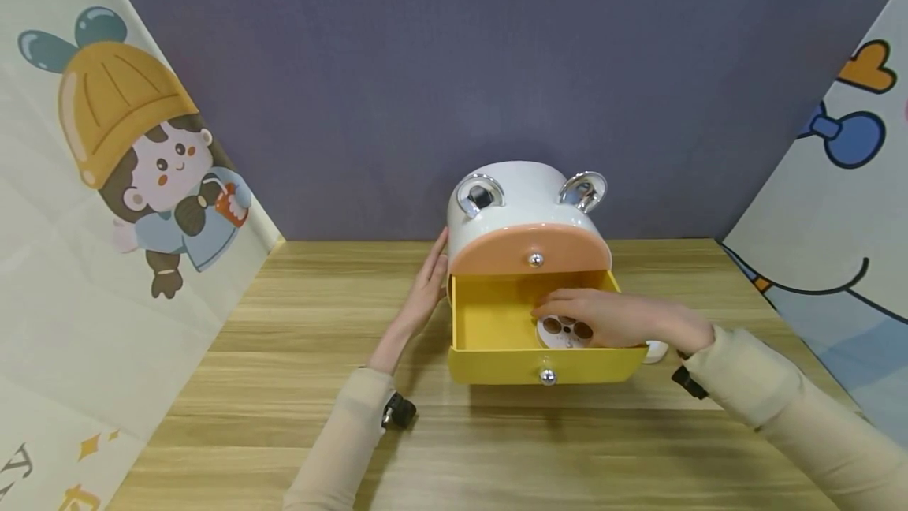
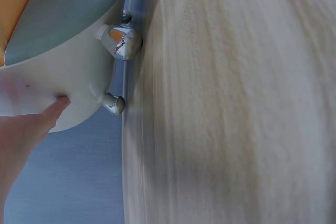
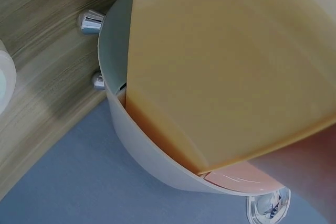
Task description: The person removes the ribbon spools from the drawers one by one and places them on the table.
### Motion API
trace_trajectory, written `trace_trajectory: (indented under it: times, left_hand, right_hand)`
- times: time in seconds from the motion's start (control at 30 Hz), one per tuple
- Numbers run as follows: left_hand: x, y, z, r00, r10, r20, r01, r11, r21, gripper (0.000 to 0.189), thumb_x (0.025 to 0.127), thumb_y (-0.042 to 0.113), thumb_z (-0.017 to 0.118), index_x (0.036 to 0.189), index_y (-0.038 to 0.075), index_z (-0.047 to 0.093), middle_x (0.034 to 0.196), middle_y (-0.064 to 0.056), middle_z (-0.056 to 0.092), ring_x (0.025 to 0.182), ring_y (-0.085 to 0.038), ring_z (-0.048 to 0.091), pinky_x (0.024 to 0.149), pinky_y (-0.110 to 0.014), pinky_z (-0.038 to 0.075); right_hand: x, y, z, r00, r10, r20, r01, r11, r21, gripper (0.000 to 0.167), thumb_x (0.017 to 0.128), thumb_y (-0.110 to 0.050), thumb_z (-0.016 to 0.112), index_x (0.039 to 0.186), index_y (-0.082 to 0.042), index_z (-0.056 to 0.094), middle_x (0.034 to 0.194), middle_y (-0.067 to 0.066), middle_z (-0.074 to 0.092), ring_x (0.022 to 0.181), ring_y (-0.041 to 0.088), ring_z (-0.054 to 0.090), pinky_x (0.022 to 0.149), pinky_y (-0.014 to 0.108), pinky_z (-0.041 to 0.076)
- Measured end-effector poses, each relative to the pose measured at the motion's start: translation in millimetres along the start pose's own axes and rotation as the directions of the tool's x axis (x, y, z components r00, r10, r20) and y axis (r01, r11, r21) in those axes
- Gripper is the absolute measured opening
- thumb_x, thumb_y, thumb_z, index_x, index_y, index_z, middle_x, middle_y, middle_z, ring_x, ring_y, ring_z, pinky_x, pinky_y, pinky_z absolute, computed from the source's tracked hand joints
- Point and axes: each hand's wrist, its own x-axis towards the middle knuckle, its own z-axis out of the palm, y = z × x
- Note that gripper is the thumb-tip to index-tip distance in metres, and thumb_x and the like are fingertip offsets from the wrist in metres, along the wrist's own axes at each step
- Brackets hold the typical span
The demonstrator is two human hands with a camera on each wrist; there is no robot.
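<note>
A white frog-shaped storage box (image 1: pixel 521 192) stands on the wooden table with its yellow lower drawer (image 1: pixel 489 367) pulled out. My left hand (image 1: pixel 428 282) rests against the box's left side, fingers stretched out; the left wrist view shows a fingertip touching the white shell (image 2: pixel 84 90). Inside the drawer, my right hand (image 1: pixel 603 314) grips a round white disc (image 1: pixel 549 337) with brown circles, its fingers bent over the top edge. The thumb is hidden. From the right wrist, the drawer's yellow outside (image 3: pixel 226 66) covers most of that hand.
The pink upper drawer (image 1: pixel 496 253) is closed, with a silver knob. Silver rings sit on top of the box, and silver feet (image 2: pixel 126 43) hold it up. A white round object (image 1: pixel 656 352) lies right of the drawer. A dark grey wall (image 1: pixel 426 61) stands behind.
</note>
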Motion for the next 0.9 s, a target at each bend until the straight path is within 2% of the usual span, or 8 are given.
trace_trajectory:
  times: [0.13, 0.3, 0.47, 0.6, 0.73, 0.9]
  left_hand:
    - [-0.9, 3.6, 0.9, 1.0, -0.005, 0.003, 0.005, 1.0, 0.005, 0.052, 0.11, 0.03, 0.028, 0.16, 0.03, 0.014, 0.169, -0.004, 0.007, 0.151, -0.039, 0.024, 0.113, -0.063, 0.038]
    - [1.0, 0.3, 1.1, 1.0, -0.013, 0.003, 0.013, 1.0, -0.003, 0.052, 0.11, 0.03, 0.028, 0.16, 0.03, 0.013, 0.169, -0.003, 0.005, 0.152, -0.038, 0.023, 0.113, -0.063, 0.037]
    - [8.1, -16.8, -1.8, 1.0, -0.004, -0.011, 0.004, 1.0, 0.003, 0.051, 0.11, 0.032, 0.027, 0.16, 0.034, 0.013, 0.169, 0.0, 0.006, 0.152, -0.037, 0.023, 0.112, -0.064, 0.038]
    - [11.1, -26.3, -3.6, 1.0, -0.001, -0.022, 0.001, 1.0, 0.002, 0.051, 0.109, 0.041, 0.03, 0.158, 0.041, 0.016, 0.169, 0.004, 0.008, 0.152, -0.034, 0.024, 0.112, -0.062, 0.039]
    - [10.6, -28.2, -3.7, 1.0, 0.01, -0.029, -0.01, 1.0, 0.001, 0.051, 0.107, 0.047, 0.032, 0.157, 0.044, 0.018, 0.169, 0.006, 0.01, 0.151, -0.033, 0.026, 0.111, -0.062, 0.04]
    - [10.3, -27.5, -4.0, 0.999, 0.013, -0.041, -0.014, 1.0, -0.019, 0.051, 0.108, 0.044, 0.033, 0.157, 0.043, 0.019, 0.168, 0.007, 0.01, 0.151, -0.033, 0.027, 0.111, -0.061, 0.041]
  right_hand:
    - [0.0, -2, -1, 0.999, 0.016, 0.03, -0.017, 0.998, 0.053, 0.056, 0.08, 0.02, 0.055, 0.13, -0.006, 0.059, 0.102, -0.001, 0.056, 0.088, 0.01, 0.048, 0.071, 0.015, 0.041]
    - [0.4, -3, -1, 1.0, -0.027, 0.007, 0.027, 1.0, 0.004, 0.051, 0.082, 0.017, 0.059, 0.128, -0.006, 0.06, 0.101, -0.001, 0.058, 0.087, 0.01, 0.049, 0.072, 0.018, 0.041]
    - [0.2, -2, 1, 0.997, -0.068, -0.028, 0.066, 0.996, -0.052, 0.05, 0.081, 0.016, 0.062, 0.127, -0.005, 0.061, 0.103, 0.0, 0.059, 0.089, 0.011, 0.05, 0.074, 0.02, 0.043]
    - [0.2, -1, 2, 0.996, -0.082, -0.048, 0.079, 0.995, -0.063, 0.05, 0.079, 0.016, 0.063, 0.125, -0.004, 0.062, 0.1, 0.001, 0.059, 0.087, 0.011, 0.05, 0.072, 0.018, 0.044]
    - [0.4, -2, -2, 0.997, -0.045, -0.062, 0.04, 0.997, -0.073, 0.052, 0.077, 0.011, 0.067, 0.127, -0.005, 0.062, 0.102, -0.001, 0.061, 0.087, 0.01, 0.05, 0.072, 0.019, 0.044]
    - [-0.8, -6, -11, 0.996, 0.007, -0.086, -0.018, 0.993, -0.119, 0.061, 0.073, -0.006, 0.081, 0.13, -0.007, 0.062, 0.116, -0.001, 0.064, 0.096, 0.011, 0.053, 0.08, 0.027, 0.049]
